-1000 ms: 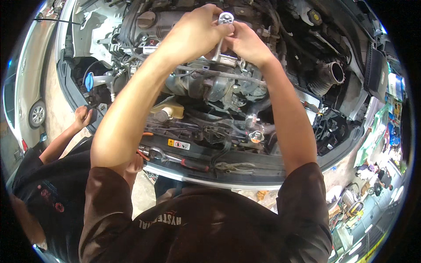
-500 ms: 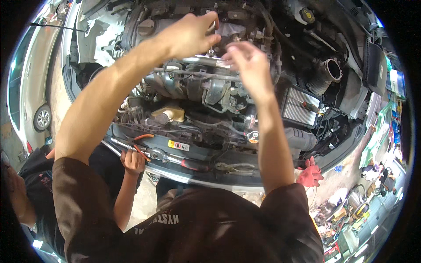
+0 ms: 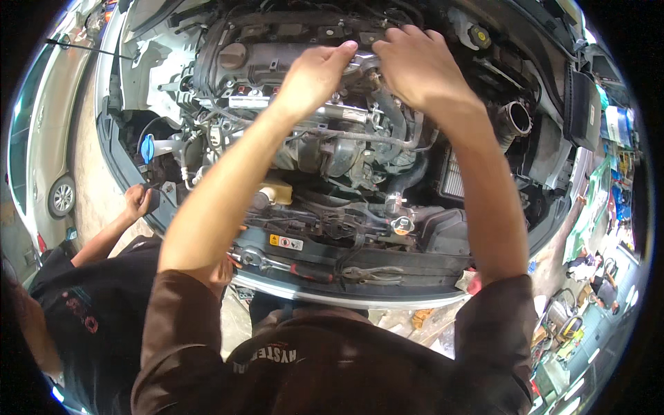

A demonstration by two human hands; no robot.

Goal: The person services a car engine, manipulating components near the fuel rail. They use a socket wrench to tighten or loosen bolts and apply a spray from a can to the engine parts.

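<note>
Both my hands are over the open engine bay, close together above the engine. My left hand [image 3: 315,79] has its thumb and fingertips closed near a shiny silver piece [image 3: 361,67]; whether it holds that piece is hard to tell. Just to the right, my right hand [image 3: 422,69] is palm down with bent fingers, its thumb hidden. What it grips, if anything, is out of sight. Below the hands runs a silver metal rail [image 3: 342,111] across the engine. The dark engine cover [image 3: 273,57] with its round oil cap [image 3: 233,55] lies to the left.
On the front panel lie a ratchet [image 3: 252,256], a red-handled tool [image 3: 311,273] and pliers [image 3: 373,274]. A co-worker's hand [image 3: 138,200] rests at the bay's front left edge; another hand [image 3: 223,268] is beside the tools. An air filter [image 3: 453,176] sits right.
My right hand has moved up and right, from above the rail to the engine's top. My left hand has come lower. A co-worker's hand now shows at the bay's left edge.
</note>
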